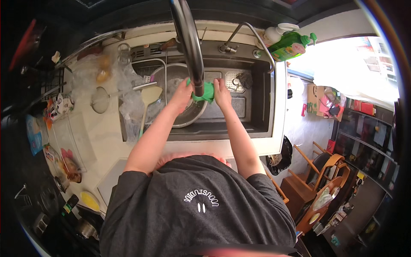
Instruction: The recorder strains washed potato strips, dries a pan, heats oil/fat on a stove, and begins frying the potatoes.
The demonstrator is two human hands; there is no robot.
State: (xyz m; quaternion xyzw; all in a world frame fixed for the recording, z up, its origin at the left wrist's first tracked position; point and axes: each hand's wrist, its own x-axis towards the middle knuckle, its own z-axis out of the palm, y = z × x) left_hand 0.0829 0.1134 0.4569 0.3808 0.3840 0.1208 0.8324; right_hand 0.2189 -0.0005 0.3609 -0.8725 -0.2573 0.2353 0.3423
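My left hand [183,94] and my right hand [222,93] grip a green cloth [207,92] between them, over the sink. The curved metal faucet [189,38] passes in front of the cloth and hides part of it. Under my left hand a large steel basin [189,119] stands in the dark sink [258,106]. The sink's drain strainer [231,80] shows to the right of my right hand, with a dark scrubber [246,80] beside it.
A pale spatula [151,94] and clear plastic bags [130,109] lie at the sink's left side. A mesh strainer [100,100] rests on the counter further left. A green soap bottle [287,46] stands at the back right corner, near a second, thinner faucet [253,27].
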